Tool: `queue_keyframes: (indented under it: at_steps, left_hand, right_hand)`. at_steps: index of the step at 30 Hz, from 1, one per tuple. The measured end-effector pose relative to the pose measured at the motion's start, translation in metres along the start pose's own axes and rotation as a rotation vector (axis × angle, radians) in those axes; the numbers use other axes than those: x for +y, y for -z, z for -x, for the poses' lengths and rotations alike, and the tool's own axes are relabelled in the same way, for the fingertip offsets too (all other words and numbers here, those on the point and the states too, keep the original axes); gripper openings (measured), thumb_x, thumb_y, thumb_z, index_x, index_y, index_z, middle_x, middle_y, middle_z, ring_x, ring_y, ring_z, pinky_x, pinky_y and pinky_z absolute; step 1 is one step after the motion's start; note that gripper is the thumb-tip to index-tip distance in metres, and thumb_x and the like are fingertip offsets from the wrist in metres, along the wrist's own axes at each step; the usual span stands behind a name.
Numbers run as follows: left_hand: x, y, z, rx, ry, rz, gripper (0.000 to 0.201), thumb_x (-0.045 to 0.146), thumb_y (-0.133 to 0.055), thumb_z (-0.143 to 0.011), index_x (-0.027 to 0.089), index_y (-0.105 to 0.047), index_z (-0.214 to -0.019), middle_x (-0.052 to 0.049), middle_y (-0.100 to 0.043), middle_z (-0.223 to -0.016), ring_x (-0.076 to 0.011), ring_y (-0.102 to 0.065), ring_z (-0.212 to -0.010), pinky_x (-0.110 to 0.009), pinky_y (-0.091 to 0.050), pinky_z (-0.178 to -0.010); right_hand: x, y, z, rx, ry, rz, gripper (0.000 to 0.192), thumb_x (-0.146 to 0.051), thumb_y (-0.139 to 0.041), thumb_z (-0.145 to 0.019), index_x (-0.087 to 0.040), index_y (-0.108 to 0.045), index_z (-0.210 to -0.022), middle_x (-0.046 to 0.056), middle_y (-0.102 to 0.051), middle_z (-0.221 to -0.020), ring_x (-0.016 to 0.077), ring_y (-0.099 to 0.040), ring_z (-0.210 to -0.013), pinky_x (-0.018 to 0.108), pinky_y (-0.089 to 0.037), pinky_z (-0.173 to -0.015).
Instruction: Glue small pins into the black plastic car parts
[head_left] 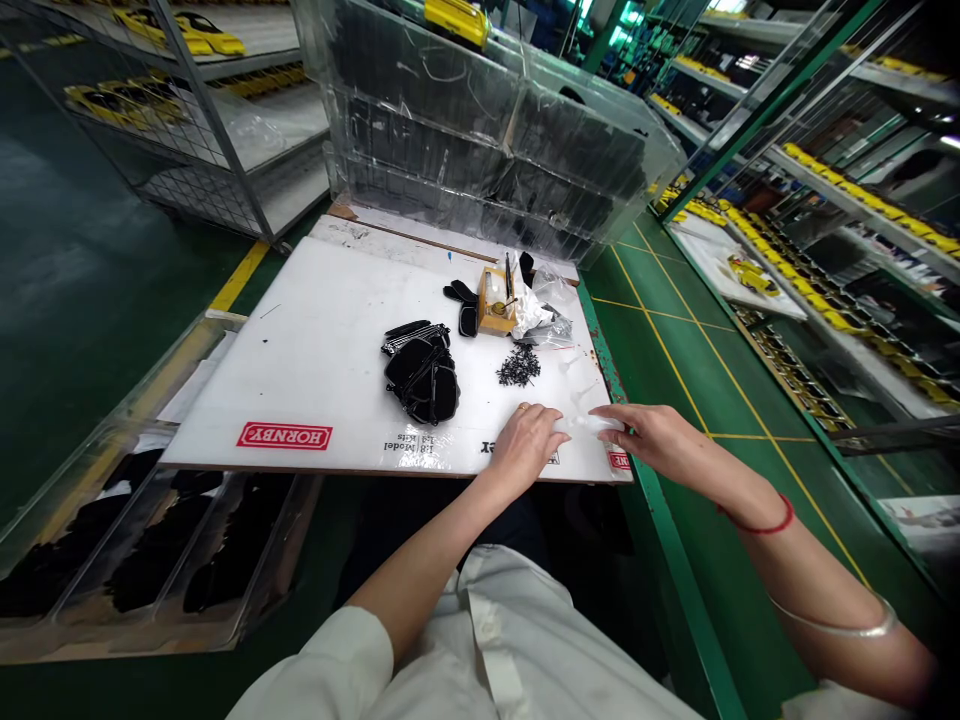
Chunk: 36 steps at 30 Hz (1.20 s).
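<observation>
At the right front of the white work board [300, 300], my right hand [645, 432] pinches a small whitish, translucent piece [600, 424], whose exact kind I cannot make out. My left hand [525, 440] is close by on the left, thumb and fingers closed together and pointing at that piece. Whether anything sits between the left fingertips is hard to see against the white board. Just beyond the hands lies a heap of small black parts [519, 365]. Left of it is a stack of glossy black moulded parts [423, 375].
A small wooden box [495, 302] with tools, crumpled plastic bags [551, 310] and black pieces [465, 305] stand behind the heap. Large clear bins [450, 110] close off the back. A divided tray [150, 560] of black parts is lower left. Racks with yellow car bodies [847, 290] flank both sides.
</observation>
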<state>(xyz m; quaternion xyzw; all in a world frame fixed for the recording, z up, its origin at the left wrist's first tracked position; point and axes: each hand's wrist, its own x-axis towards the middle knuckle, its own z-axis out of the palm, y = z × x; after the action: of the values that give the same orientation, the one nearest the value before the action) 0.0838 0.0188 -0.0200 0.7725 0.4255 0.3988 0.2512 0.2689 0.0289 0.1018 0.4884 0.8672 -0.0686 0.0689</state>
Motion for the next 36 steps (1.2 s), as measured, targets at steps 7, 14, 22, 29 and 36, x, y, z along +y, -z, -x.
queue_keyframes:
  at_steps: [7,14,22,29,36]
  left_hand:
    - [0.000,-0.001,0.000,0.000,0.007,-0.003,0.025,0.032,-0.057,-0.086,0.015,-0.057,-0.104,-0.007,-0.062,-0.095,-0.0206,-0.056,-0.091,-0.035,-0.044,-0.090]
    - [-0.001,0.000,0.000,-0.008,0.007,0.008,0.023,0.031,-0.057,-0.086,0.017,-0.057,-0.103,-0.006,-0.062,-0.095,-0.0211,-0.057,-0.091,-0.037,-0.043,-0.091]
    - [0.000,0.001,0.000,-0.013,0.019,0.015,0.025,0.031,-0.058,-0.085,0.015,-0.058,-0.104,-0.007,-0.063,-0.096,-0.0212,-0.057,-0.092,-0.036,-0.043,-0.091]
    - [0.000,0.002,0.000,-0.019,0.019,0.014,0.026,0.030,-0.059,-0.084,0.014,-0.058,-0.105,-0.007,-0.062,-0.096,-0.0212,-0.056,-0.093,-0.035,-0.044,-0.090]
    - [-0.001,0.001,0.001,-0.021,0.023,0.012,0.027,0.031,-0.061,-0.083,0.015,-0.058,-0.105,-0.007,-0.062,-0.095,-0.0217,-0.055,-0.092,-0.035,-0.044,-0.090]
  right_hand:
    - [-0.001,0.001,0.000,0.003,-0.004,0.006,0.030,-0.028,-0.048,-0.089,-0.018,-0.061,-0.113,0.007,-0.071,-0.098,0.0202,-0.068,-0.083,0.026,-0.053,-0.073]
    - [-0.004,0.003,-0.002,-0.012,-0.018,-0.001,0.029,-0.026,-0.048,-0.089,-0.017,-0.062,-0.113,0.007,-0.071,-0.098,0.0203,-0.068,-0.083,0.026,-0.052,-0.072]
    - [-0.010,0.009,-0.002,-0.037,-0.030,-0.017,0.030,-0.027,-0.047,-0.089,-0.016,-0.062,-0.113,0.007,-0.071,-0.099,0.0206,-0.068,-0.082,0.026,-0.052,-0.071]
    - [-0.010,0.009,-0.002,-0.060,-0.045,-0.019,0.029,-0.026,-0.048,-0.089,-0.017,-0.061,-0.114,0.007,-0.071,-0.100,0.0217,-0.068,-0.086,0.027,-0.051,-0.069]
    - [-0.009,0.009,-0.002,-0.081,-0.058,-0.040,0.031,-0.026,-0.047,-0.090,-0.015,-0.060,-0.115,0.008,-0.070,-0.104,0.0226,-0.067,-0.089,0.028,-0.050,-0.070]
